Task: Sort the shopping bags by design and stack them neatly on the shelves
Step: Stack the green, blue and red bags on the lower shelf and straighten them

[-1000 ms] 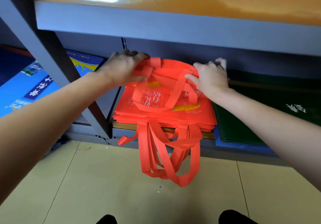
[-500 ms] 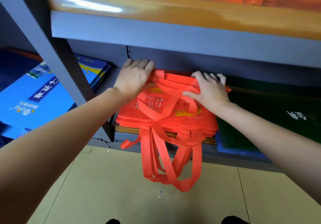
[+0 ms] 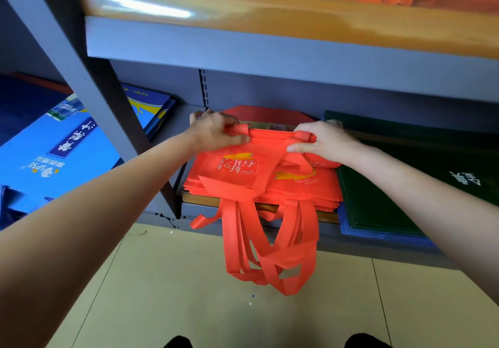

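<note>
Shelving: grey metal rack (image 3: 270,48) over a pale tiled floor (image 3: 167,293); glossy orange-brown board on top.
Left hand (image 3: 213,131): fingers curled over the far-left edge of the top red bag (image 3: 229,169), thumb pinching a handle loop.
Right hand (image 3: 324,140): fingers and thumb pinching the bag's far-right edge and another loop.
Top red bag: soft non-woven cloth, far edge raised off the red stack (image 3: 310,188) on the lower shelf.
Handles (image 3: 270,256): flat red straps, dangling tangled over the shelf front.
Neighbours: dark green bags (image 3: 405,185) touching the stack's right side; blue bags (image 3: 54,158) left, beyond a slanted grey upright (image 3: 89,83).
</note>
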